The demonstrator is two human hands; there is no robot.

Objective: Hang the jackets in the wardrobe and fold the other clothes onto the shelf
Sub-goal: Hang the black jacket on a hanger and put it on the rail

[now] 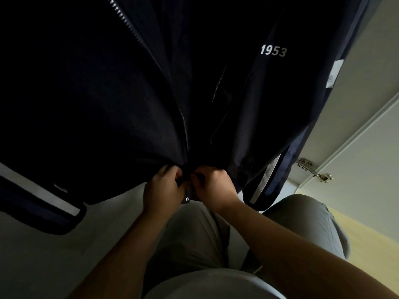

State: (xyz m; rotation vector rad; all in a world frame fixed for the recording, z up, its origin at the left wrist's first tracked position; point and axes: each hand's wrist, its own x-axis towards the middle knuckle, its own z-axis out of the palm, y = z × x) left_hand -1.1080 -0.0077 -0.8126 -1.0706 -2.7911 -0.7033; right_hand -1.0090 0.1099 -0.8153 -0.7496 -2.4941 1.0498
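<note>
A dark navy jacket (103, 87) hangs in front of me and fills the upper view. It bears the white print "1953", a metal front zipper and pale stripes on both sleeves. My left hand (162, 188) grips the left front panel at the bottom hem. My right hand (212, 186) pinches the right panel beside it, where the zipper ends meet. A metal snap shows just below my fingers. The hanger and the rail are out of view.
A pale wardrobe door (367, 134) with a metal hinge (314, 170) stands at the right. A yellowish wooden floor strip (371, 231) lies below it. My legs in grey trousers (194, 240) are under the hands, over a pale floor.
</note>
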